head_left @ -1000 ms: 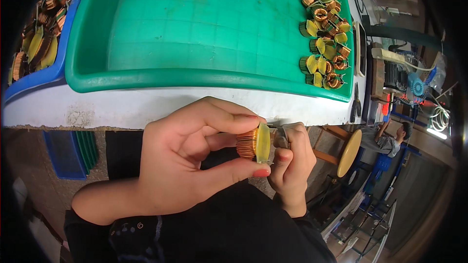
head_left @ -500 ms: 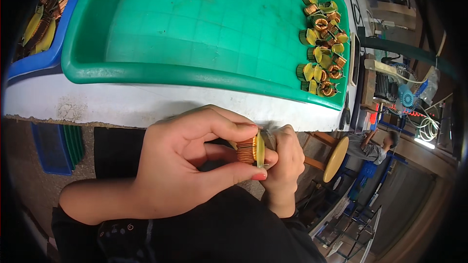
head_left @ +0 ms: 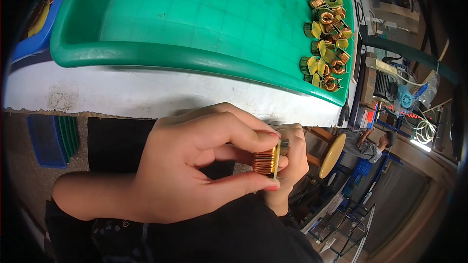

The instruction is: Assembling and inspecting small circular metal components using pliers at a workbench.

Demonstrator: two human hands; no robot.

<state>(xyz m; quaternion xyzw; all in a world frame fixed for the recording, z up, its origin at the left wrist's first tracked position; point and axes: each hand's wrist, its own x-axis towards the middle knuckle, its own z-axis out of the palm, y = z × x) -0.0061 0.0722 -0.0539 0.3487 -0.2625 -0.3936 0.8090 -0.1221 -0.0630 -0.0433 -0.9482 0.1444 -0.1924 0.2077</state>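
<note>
My left hand (head_left: 195,160) pinches a copper-wound coil (head_left: 264,161) between thumb and fingertips, in front of my body below the table edge. The coil has a thin yellow plate (head_left: 277,158) on its right side, with fine wire ends poking out near the thumb. My right hand (head_left: 294,160) is curled closed right behind the plate, its fingers against or very near it. A small greyish piece shows by the right fingers; what it is stays unclear. Several similar coils (head_left: 325,44) with yellow plates lie bunched along the right end of a green tray (head_left: 170,53).
The tray stands on a white table (head_left: 122,87) with a worn front edge. At the far left a blue bin (head_left: 36,44) holds more coils. Stacked blue and green crates (head_left: 46,141) sit below. A round stool (head_left: 333,156) and a seated person (head_left: 365,146) are to the right.
Both hands and the coil have shifted slightly right and down in the picture. The plate now appears more edge-on. The tray appears higher in view, and the grip on the coil remains.
</note>
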